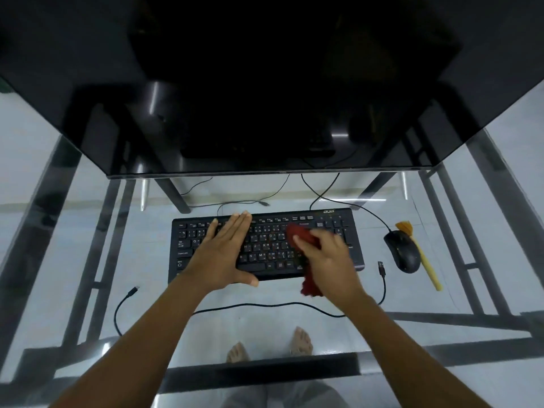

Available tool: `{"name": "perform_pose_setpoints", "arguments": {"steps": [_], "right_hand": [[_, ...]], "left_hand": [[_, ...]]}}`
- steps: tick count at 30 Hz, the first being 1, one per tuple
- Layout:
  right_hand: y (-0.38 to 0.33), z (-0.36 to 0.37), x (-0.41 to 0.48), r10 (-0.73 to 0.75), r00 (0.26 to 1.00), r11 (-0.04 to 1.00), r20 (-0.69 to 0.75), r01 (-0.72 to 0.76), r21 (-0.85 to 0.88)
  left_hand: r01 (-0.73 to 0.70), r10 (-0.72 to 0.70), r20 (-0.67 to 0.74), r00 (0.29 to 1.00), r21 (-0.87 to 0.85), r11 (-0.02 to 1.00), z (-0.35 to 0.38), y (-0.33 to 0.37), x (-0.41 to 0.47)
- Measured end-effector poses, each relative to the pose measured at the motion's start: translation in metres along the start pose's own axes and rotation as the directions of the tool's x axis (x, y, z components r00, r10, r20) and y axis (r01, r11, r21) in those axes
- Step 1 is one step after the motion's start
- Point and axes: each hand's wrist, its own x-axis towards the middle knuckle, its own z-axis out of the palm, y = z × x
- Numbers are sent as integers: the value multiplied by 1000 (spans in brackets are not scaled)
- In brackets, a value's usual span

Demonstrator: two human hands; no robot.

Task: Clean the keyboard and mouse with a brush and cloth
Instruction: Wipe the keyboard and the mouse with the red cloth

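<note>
- Both forearms reach in from the bottom edge over a glass desk (382,293); two bare feet (300,340) show through the glass beneath and between them.
- Left hand (223,254) lies flat, fingers spread and holding nothing, palm down on the left half of the black keyboard (347,228).
- Right hand (323,257) is clenched around a dark red cloth (297,235), pressing it on the keyboard's right half; a tail of the cloth hangs below the wrist, over the keyboard's near edge. This hand is blurred.
- Beyond the right hand, further right, a black mouse (401,250) sits on the glass.
- Just right of the mouse lies a brush (424,257) with a yellow handle, its bristles pointing away, next to the mouse's far end.
- Near the left hand's wrist, a black cable (126,301) with a loose plug curls across the glass.
- Past both hands stands a dark monitor (265,83).
</note>
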Motion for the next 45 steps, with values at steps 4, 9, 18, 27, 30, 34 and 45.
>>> {"name": "perform_pose_setpoints", "arguments": {"steps": [4,9,18,27,30,34,45], "right_hand": [[19,3,-5,382,904,924,-190,-380,49],[-49,13,2,-7,994,999,-113,11,39],[-57,7,27,209,962,961,-175,-169,217],[-67,16,54,229,957,964,-179,-197,181],[-106,22,53,49,998,964,-34,-38,264],[-105,27,53,-224,972,966,-71,231,114],[-142,32,73,-55,991,989,-120,71,128]], "left_hand": [[-6,6,-15,1000,-7,1000,1,-1,-1],[-37,37,-16,999,-9,999,-1,-6,-6],[69,-70,-26,997,-13,998,-7,-47,-35],[28,-31,-72,997,-46,999,-3,-54,-36],[26,-31,-79,996,-61,998,-1,-55,-37],[-14,7,-73,997,-86,996,-4,-59,-39],[73,-89,-68,994,-215,974,-13,-112,-63]]}}
